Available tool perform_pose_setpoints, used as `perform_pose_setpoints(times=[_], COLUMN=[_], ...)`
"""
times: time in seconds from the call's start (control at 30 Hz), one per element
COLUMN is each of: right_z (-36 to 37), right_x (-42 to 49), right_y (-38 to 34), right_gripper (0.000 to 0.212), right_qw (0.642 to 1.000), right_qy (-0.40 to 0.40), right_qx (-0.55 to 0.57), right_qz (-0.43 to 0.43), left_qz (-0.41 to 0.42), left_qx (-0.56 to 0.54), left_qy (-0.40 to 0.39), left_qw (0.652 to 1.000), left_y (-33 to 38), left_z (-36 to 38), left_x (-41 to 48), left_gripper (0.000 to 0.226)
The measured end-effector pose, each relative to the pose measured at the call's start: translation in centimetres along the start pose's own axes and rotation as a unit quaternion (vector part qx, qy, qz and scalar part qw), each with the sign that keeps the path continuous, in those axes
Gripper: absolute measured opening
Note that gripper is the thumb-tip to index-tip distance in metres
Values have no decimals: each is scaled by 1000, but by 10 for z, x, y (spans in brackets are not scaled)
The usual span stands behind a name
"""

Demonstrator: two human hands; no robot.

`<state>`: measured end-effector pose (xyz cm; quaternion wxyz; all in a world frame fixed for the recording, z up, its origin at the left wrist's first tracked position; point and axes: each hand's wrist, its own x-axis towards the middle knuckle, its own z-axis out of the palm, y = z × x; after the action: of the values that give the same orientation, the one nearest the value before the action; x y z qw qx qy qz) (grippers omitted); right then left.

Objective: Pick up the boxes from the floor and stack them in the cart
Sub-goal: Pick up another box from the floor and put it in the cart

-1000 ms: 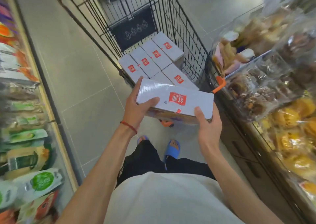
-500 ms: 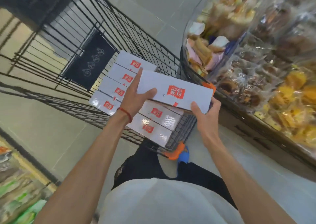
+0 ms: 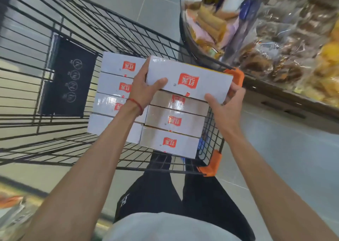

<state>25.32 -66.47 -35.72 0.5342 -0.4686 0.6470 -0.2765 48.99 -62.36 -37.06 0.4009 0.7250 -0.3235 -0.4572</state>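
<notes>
I hold a white box with a red logo (image 3: 200, 75) level over the black wire cart (image 3: 77, 29). My left hand (image 3: 145, 88) grips the box's left end, thumb on top. My right hand (image 3: 227, 101) grips its right end, fingers curled round the far corner. Below it, several matching white boxes (image 3: 176, 121) lie flat in two rows on the cart's floor. The held box hovers over the far end of the right row, close above those boxes; whether it touches them I cannot tell.
Orange corner guards (image 3: 211, 165) mark the cart's near right corner. A black placard (image 3: 67, 79) hangs inside the cart at the left. Bagged pastries (image 3: 275, 44) fill a display on the right. Packaged goods (image 3: 11, 207) show at bottom left. Grey floor tiles (image 3: 284, 167) surround the cart.
The box has moved forward and down, from above the cart's near edge to low over the stacked boxes inside. The view has closed in on the cart.
</notes>
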Motion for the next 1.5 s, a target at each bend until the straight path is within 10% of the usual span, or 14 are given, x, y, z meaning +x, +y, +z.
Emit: perform_pose_setpoints(times=[0.73, 1.5], right_z=[12, 55], right_x=[6, 89], right_y=[11, 61], right_gripper=[64, 64], right_qw=[999, 989], right_qy=[-1, -34], right_qx=[3, -130], right_qz=[-34, 64], left_qz=[-80, -52], left_qx=[-157, 325], left_qy=[27, 37], left_qw=[984, 943], left_y=[-33, -102], left_z=[-7, 37], left_x=[14, 94], left_gripper=[79, 80])
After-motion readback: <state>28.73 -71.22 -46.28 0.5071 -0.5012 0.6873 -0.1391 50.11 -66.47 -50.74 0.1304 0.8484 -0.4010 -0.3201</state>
